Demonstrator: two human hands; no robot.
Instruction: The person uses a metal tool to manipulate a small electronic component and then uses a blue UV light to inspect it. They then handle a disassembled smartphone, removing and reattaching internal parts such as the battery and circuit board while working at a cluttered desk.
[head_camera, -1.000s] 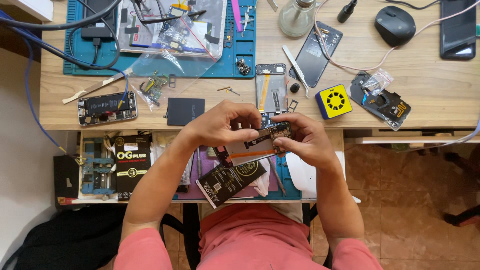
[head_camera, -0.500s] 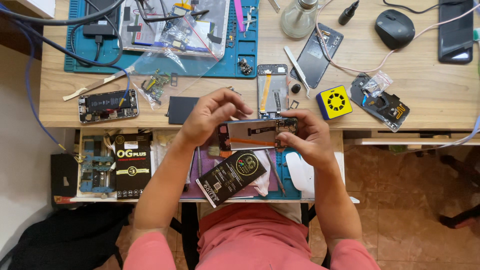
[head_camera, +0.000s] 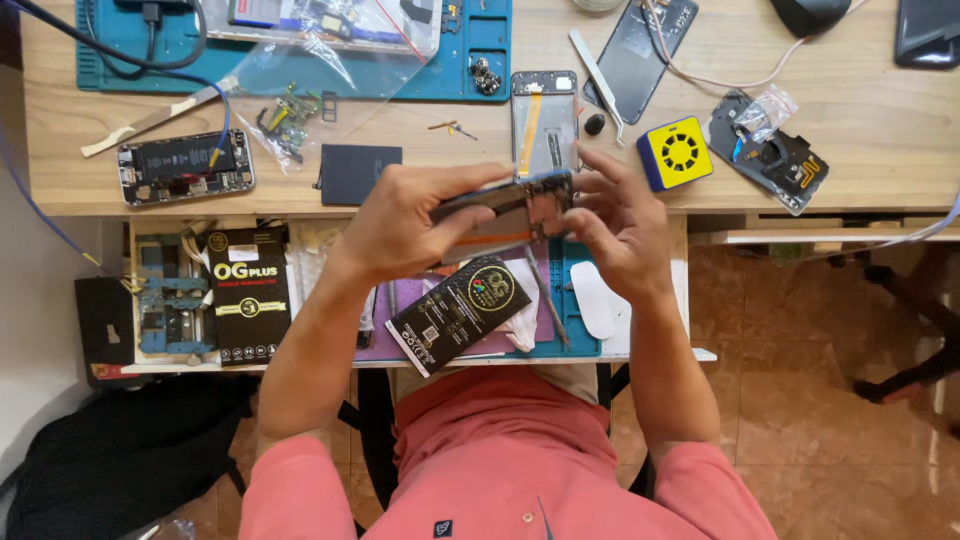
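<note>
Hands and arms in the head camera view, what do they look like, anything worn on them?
Both the left hand and the right hand are bare, with no gloves, and no rings or watch can be made out. The forearms are bare too. Short salmon-pink sleeves cover only the upper arms, part of a matching shirt.

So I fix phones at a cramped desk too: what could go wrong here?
Both hands, left hand and right hand, hold the opened phone in the air past the desk edge; a slip could drop it. The black box overhangs the tray edge and might slide off. The tiny screws lie loose and could get swept away.
</note>
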